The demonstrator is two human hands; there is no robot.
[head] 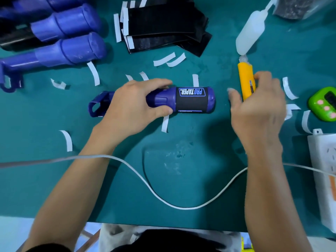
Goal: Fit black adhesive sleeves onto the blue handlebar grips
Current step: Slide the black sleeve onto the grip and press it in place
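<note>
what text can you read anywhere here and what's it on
"PRO TAPER": on the black sleeve round the blue grip held by the left hand, upside down in this view.
Small label on the yellow knife: too blurred to read.
Green timer: nothing legible.

Bright, even light; blurred, warped edges

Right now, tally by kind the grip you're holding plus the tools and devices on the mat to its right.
Sleeved blue grip: 1
Yellow tool: 1
White squeeze bottle: 1
Green timer: 1
White power strip: 1
Total: 5
</note>
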